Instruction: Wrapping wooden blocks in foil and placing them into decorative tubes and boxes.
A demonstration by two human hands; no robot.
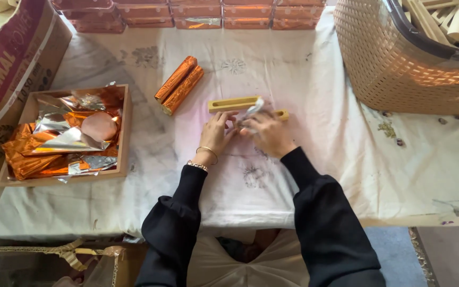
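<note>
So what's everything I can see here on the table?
wooden bar: one, pale yellow, slotted, mid table, partly under foil
foil piece: one, silver, at the fingers
wrapped bars: two, orange, side by side, left of centre
tray: one, wooden, left, holding orange and silver foil sheets
basket: one, tan, top right, holding pale sticks
flat boxes: a row, reddish, far edge
carton: one, red, far left
cloth: white, covers table
left hand: on foil
right hand: on foil
</note>
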